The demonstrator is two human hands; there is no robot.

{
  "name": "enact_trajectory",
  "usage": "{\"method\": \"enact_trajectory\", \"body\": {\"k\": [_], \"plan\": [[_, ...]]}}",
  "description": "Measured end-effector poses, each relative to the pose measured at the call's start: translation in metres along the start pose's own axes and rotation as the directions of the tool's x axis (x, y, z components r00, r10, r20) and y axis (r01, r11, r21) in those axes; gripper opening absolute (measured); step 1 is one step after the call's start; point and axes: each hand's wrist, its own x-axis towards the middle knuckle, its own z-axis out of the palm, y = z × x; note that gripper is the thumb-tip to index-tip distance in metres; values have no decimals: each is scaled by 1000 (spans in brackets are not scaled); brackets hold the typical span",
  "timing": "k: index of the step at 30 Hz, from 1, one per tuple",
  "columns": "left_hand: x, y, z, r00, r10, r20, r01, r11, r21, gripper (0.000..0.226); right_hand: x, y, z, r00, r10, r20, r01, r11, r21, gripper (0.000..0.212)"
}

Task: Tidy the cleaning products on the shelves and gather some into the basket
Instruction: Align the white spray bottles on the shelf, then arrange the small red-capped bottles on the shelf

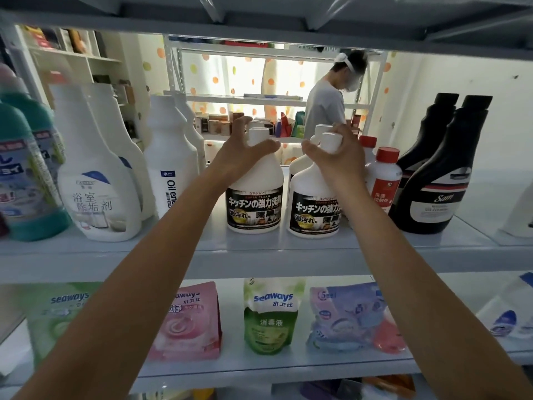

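Two white kitchen-cleaner bottles with black labels stand side by side on the upper shelf (259, 255). My left hand (242, 151) curls around the neck of the left bottle (255, 197), just under its white cap. My right hand (337, 157) grips the neck of the right bottle (313, 209), its cap showing above my fingers. A third matching bottle (300, 163) stands behind the right one, mostly hidden. No basket is in view.
White detergent bottles (98, 180) and teal bottles (26, 174) stand to the left, red-capped bottles (383, 177) and black bottles (435, 180) to the right. Refill pouches (269, 316) line the lower shelf. A person (331, 99) stands beyond the shelving.
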Motion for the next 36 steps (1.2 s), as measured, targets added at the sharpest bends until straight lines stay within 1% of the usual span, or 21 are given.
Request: {"method": "enact_trajectory", "body": {"k": [5,6,8,10,11,13,15,17,18,20,23,26,28,29,30,31,32,33,34,35,36], "plan": [[-1,1,0,1000,0,18,1,999,-33,72,-5,-3,3,980,-25,-197,-9,986,-168,51],[-1,1,0,1000,-1,19,2,999,-38,72,-4,-3,3,976,-22,-218,-21,981,-192,52],[-1,1,1,1000,-4,25,6,999,-50,71,-3,-4,6,977,-10,-212,-37,975,-218,55],[-1,2,1,1000,0,30,2,999,-54,71,0,-5,6,987,11,-161,-48,972,-228,62],[-1,2,1,1000,4,31,-3,999,-50,71,4,-6,4,993,42,-111,-64,977,-204,67],[0,1,1,999,16,32,-14,999,-41,71,13,-7,-4,988,149,30,-146,987,-68,80],[0,0,1,999,24,35,-23,999,-31,73,25,-5,-14,953,250,173,-262,964,51,94],[0,-1,1,999,22,42,-21,999,-30,74,31,0,-18,921,280,273,-300,953,35,102],[1,-1,1,999,20,45,-19,999,-33,75,31,2,-17,912,279,302,-295,955,9,100],[2,-1,3,999,27,46,-26,999,-34,77,30,5,-12,906,276,319,-295,955,12,93],[2,-1,7,997,47,53,-45,998,-36,83,30,7,-9,912,261,317,-293,955,55,89],[1,-1,9,997,33,66,-32,999,-24,96,27,5,-9,919,261,296,-278,960,17,90],[-3,-2,11,998,61,8,-62,997,46,101,16,1,-10,945,211,251,-203,978,-55,91],[-10,-6,14,994,91,-59,-86,993,85,98,7,0,-12,965,152,213,-145,988,-50,89],[-21,-10,19,979,132,-153,-115,986,119,92,-4,1,-14,985,81,156,-83,997,6,83],[-37,-18,27,948,181,-264,-144,978,154,84,-19,3,-17,998,21,64,-28,994,104,74],[-58,-24,37,893,250,-374,-184,962,202,75,-37,7,-21,998,-12,-59,24,978,206,64],[-80,-31,48,823,344,-452,-242,932,270,65,-54,14,-26,980,-19,-199,73,960,271,55],[-100,-37,61,754,454,-475,-313,884,348,54,-69,22,-29,943,-3,-333,102,954,281,50],[-117,-42,76,705,561,-433,-385,817,430,45,-79,34,-32,901,23,-433,99,961,257,49],[-127,-48,91,683,648,-339,-445,736,510,38,-83,48,-34,874,54,-484,65,972,227,50]]}}
